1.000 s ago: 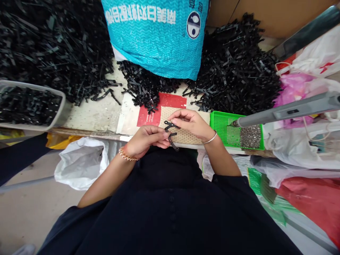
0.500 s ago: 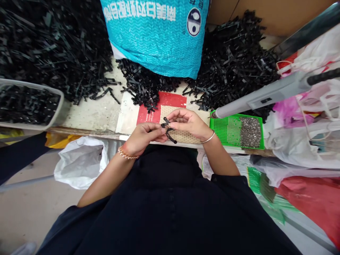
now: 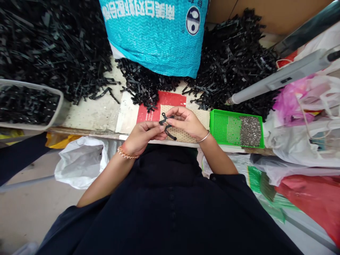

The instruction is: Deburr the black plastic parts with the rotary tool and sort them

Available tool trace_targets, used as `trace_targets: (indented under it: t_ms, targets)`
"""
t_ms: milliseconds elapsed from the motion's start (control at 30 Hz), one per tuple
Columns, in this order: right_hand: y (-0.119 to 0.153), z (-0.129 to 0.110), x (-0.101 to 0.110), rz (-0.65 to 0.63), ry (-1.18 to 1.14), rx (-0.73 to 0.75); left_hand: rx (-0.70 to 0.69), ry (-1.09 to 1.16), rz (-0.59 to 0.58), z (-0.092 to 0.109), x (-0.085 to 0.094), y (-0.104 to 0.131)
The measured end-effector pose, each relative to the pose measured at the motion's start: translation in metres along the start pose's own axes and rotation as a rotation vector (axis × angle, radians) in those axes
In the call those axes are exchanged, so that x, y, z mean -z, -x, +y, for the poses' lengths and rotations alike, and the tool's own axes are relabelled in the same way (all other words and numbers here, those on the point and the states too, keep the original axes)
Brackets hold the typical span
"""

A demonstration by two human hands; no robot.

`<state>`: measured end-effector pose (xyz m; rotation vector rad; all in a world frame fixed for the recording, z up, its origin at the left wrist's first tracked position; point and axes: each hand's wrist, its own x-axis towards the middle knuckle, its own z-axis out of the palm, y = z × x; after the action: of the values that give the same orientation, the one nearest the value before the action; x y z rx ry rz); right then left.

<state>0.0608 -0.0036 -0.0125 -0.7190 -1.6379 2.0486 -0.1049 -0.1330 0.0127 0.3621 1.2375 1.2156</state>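
Both my hands meet over the front edge of the bench, closed on black plastic arm pieces (image 3: 170, 135) that cross each other. My left hand (image 3: 145, 136) pinches them from the left between thumb and fingers. From the right, my right hand (image 3: 185, 121) pinches the same pieces near their upper end. My fingers hide where the pieces meet, so I cannot tell how they are joined. Beneath the hands lies a tan honeycomb-patterned pad (image 3: 202, 118) over a red printed sheet (image 3: 172, 98).
Heaps of black parts (image 3: 53, 46) cover the back of the bench, with a blue sack (image 3: 156, 42) between. A clear tub (image 3: 62, 102) stands left. At right are a green basket (image 3: 220, 141) of small metal pieces and a hanging grey electric screwdriver (image 3: 278, 79). A white sack (image 3: 63, 163) sits below.
The grey screwdriver has swung up and right, away from the green basket's corner. My hands have turned the black pieces slightly, and my right hand has shifted a little left.
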Motion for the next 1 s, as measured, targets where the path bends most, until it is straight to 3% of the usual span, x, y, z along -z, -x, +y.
trace_targets:
  t_ms: [200, 400, 600, 800, 1000]
  targets:
    - [-0.001, 0.004, -0.004, 0.071, -0.026, 0.005, -0.06, 0.09, 0.119, -0.003, -0.001, -0.005]
    - [0.001, 0.005, -0.009, 0.11, -0.075, -0.028, -0.06, 0.139, 0.131, -0.005, -0.001, -0.007]
    - [0.005, 0.004, -0.013, 0.069, -0.119, -0.04, -0.103, 0.253, 0.201, -0.006, -0.004, -0.007]
    - [0.013, 0.005, -0.015, 0.066, -0.072, 0.041, -0.036, 0.277, 0.234, -0.006, -0.006, -0.006]
    - [0.023, 0.016, -0.02, 0.166, -0.109, 0.02, -0.001, 0.326, 0.13, -0.018, -0.013, -0.011]
